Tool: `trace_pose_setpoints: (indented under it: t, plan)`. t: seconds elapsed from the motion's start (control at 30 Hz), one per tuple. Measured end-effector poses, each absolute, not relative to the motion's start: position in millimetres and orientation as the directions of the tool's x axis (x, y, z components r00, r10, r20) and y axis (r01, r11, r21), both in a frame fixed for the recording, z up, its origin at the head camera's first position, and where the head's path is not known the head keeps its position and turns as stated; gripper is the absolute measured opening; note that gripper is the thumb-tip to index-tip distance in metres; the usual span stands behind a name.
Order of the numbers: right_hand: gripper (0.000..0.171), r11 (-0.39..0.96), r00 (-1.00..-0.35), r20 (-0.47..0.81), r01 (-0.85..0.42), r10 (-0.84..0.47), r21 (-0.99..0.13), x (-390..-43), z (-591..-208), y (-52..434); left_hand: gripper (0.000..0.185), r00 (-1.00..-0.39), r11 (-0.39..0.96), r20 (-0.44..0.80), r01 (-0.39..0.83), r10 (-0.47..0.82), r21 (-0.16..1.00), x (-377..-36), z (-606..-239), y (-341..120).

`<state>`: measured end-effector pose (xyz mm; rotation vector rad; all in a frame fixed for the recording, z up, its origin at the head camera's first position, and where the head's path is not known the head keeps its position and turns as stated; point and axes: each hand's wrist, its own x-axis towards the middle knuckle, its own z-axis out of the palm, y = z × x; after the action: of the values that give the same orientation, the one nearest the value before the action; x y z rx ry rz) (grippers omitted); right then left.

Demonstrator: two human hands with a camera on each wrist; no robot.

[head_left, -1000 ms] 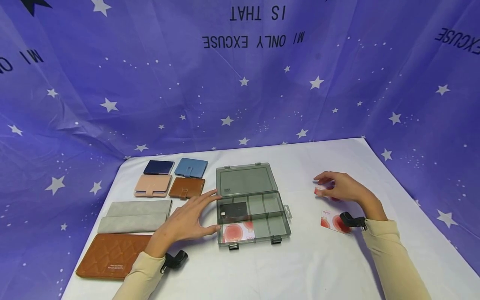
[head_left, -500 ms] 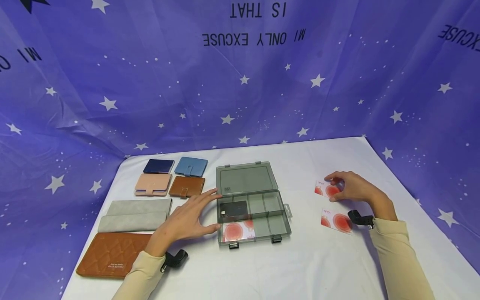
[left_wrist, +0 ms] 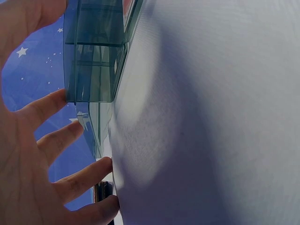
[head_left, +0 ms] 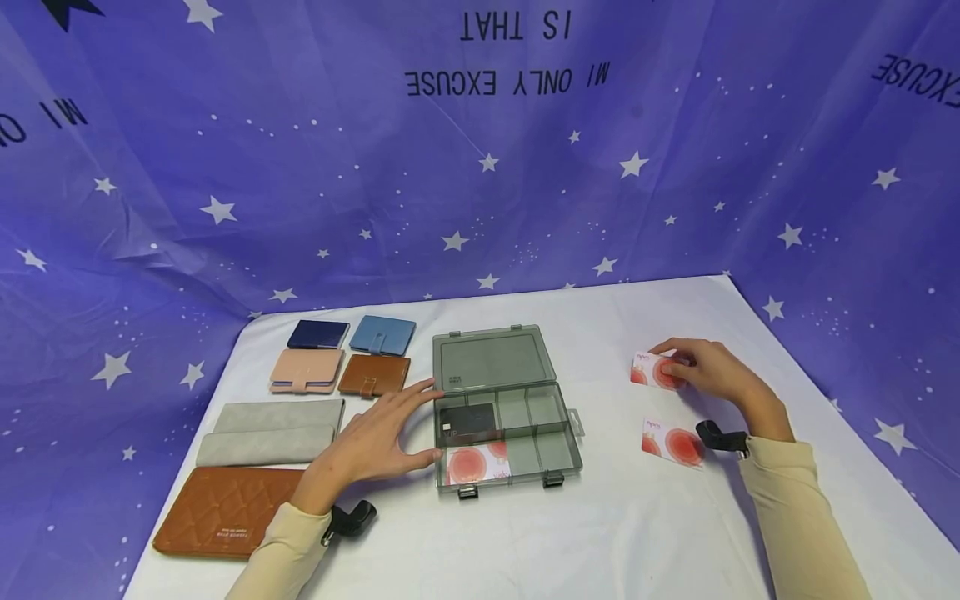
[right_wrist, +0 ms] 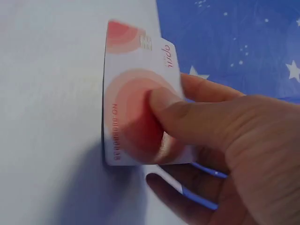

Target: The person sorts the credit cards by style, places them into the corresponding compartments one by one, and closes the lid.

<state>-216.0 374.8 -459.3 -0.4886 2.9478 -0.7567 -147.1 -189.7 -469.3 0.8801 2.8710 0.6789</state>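
Right hand (head_left: 712, 372) pinches a white card with red circles (head_left: 654, 371), thumb on its face, lifted just off the white table (head_left: 637, 517); a second matching card (head_left: 671, 442) lies flat nearer the person; left hand (head_left: 375, 437), fingers straight and spread, rests against the left wall of the open grey compartment box (head_left: 504, 417); inside it lie a black card (head_left: 467, 421) and another red-circle card (head_left: 476, 464); wallets (head_left: 300, 371) lie further left.
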Motion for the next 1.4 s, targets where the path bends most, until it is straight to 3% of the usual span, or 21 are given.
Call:
trace_pose_setpoints:
  t: [0.2,0.47,0.9,1.4]
  plan:
    - [0.029,0.752,-0.938,0.159,-0.344,-0.309,-0.562,-216,-453,350,0.089,-0.838,0.741,0.067,0.514,0.542,0.431,-148,-470,-190]
    - [0.029,0.619,-0.865,0.302,-0.498,-0.4,-0.607,-210,-443,283,0.09,-0.836,0.739,0.077,0.519,0.543,0.429,-149,-470,-189]
    - [0.021,0.434,-0.744,0.27,-0.601,-0.612,-0.671,-153,-446,171,0.09,-0.839,0.752,0.075,0.519,0.539,0.406,-149,-470,-189]
    - [0.014,0.55,-0.68,0.254,-0.717,-0.688,-0.429,-114,-466,124,0.089,-0.841,0.755,0.073,0.516,0.536,0.404,-147,-470,-189]
